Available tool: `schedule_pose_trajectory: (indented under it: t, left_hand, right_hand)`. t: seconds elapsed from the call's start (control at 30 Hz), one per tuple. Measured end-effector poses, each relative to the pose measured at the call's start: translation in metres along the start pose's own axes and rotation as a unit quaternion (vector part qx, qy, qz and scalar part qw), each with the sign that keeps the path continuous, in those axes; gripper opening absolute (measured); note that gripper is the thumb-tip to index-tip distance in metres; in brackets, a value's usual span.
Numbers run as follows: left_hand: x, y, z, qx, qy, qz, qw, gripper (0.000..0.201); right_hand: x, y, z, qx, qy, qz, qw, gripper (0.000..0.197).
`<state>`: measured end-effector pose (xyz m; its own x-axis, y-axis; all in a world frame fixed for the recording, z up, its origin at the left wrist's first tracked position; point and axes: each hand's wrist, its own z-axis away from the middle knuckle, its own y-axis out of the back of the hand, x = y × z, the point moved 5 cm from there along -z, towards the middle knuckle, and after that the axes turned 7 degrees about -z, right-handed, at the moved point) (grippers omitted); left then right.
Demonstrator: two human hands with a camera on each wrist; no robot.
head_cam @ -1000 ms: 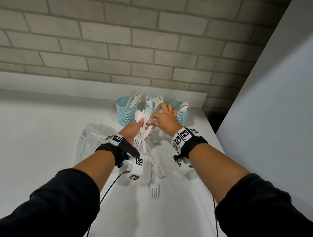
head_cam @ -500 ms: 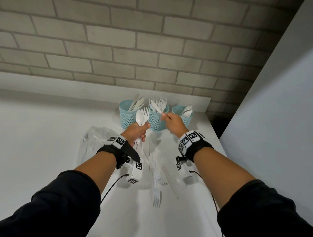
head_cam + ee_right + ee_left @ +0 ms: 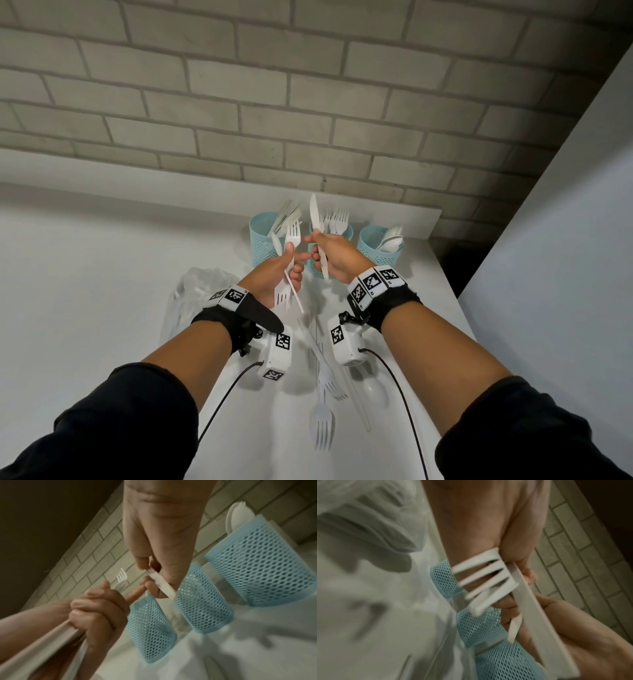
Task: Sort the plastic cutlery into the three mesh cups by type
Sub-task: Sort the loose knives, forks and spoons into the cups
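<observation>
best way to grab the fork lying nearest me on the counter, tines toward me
Take the fork by its slim handle, the far end, coming straight down from above with thumb and forefinger across the handle's width. It lies flat on the counter, so only its edges offer purchase. Other cutlery overlaps that end, so a pinch just behind the tines is likely the cleaner spot.

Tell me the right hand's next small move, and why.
Probably carry the knife left and drop it into the left cup. The right hand pinches it upright over the fork cup, while the left cup already holds knives.
</observation>
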<state>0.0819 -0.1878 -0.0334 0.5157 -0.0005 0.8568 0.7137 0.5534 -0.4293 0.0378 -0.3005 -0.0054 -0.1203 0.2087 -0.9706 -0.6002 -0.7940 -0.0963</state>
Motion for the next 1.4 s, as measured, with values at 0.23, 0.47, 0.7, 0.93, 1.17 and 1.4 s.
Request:
schedule_pose_trajectory:
  t: [0.23, 0.47, 0.7, 0.93, 1.17, 1.4]
  left_hand:
    - [0.01, 0.009, -0.001, 0.008, -0.028, 0.076, 0.997, 0.02]
    - [0.014, 0.025, -0.004, 0.034, -0.06, 0.063, 0.996, 0.013]
    - [0.009, 0.026, -0.003, 0.048, -0.028, 0.052, 0.997, 0.018]
    - [0.007, 0.018, 0.004, -0.015, 0.029, 0.095, 0.995, 0.022]
    - [0.014, -0.006, 0.014, -0.078, 0.045, 0.071, 0.993, 0.026]
    - [0.007, -0.021, 0.014, -0.103, 0.047, 0.004, 0.993, 0.026]
  right_hand:
    - [-0.046, -0.01, -0.019, 0.071, 0.141, -0.013, 0.987, 0.03]
    - [-0.057, -0.032, -0.048, 0.089, 0.213, 0.013, 0.973, 0.019]
    - [-0.041, -0.048, -0.058, 0.056, 0.174, 0.196, 0.963, 0.031]
    - [-0.057, -0.034, -0.04, 0.07, 0.224, 0.159, 0.959, 0.04]
    - [-0.063, -0.029, -0.004, -0.078, 0.251, 0.323, 0.909, 0.024]
    - [-0.062, 0.012, 0.003, -0.008, 0.214, 0.277, 0.937, 0.038]
